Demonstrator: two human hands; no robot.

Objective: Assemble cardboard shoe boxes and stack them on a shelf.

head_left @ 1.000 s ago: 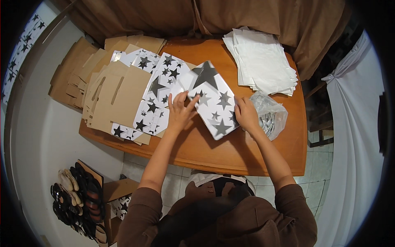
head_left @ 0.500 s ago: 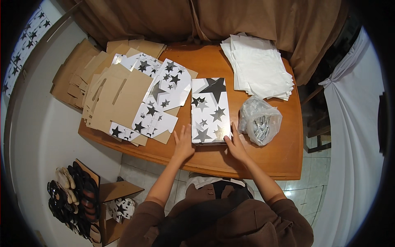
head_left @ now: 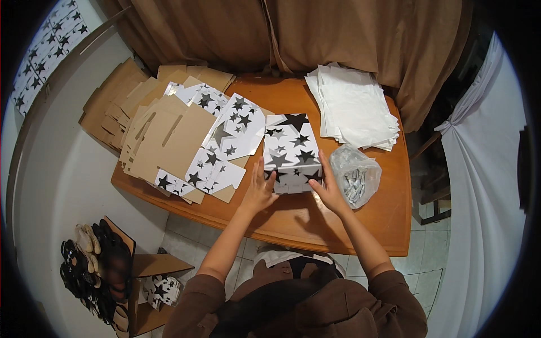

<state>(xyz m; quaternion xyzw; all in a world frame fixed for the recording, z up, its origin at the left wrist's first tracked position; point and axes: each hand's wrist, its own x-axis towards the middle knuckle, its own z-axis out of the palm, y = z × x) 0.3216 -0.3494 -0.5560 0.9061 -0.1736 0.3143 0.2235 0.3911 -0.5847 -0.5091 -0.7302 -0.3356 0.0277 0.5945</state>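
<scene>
A closed box (head_left: 290, 147) in white card with black and grey stars sits between the person's 2 hands, at the middle of the wooden table (head_left: 355, 232), its top and its near end both in view. The left hand (head_left: 258, 192) is at the box's near left corner: its fingers are partly spread and reach up along the left side, and its thumb points across to the near end. The right hand (head_left: 332, 192) takes the opposite corner in much the same way, fingers running along the right side and thumb bent in over the near end. So the 2 hands stand apart by the width of the box, each closed about a corner and clamping it from both sides; whether the bottom rests on the wood or is raised a little, I cannot tell. To the left of the box, just beside it, lie flat star-printed card blanks (head_left: 242, 135), overlapping plain brown cardboard pieces (head_left: 163, 143), some of which have long slots. Near the right hand, a clear plastic bag (head_left: 369, 169) stands open with small silvery-white packets (head_left: 355, 183) inside. Beyond the bag, a loose stack of white paper sheets (head_left: 358, 107) lies toward the far right corner, below the brown curtain (head_left: 344, 34). At lower left, off the table, shoes (head_left: 87, 270) are crowded together on a rack.
</scene>
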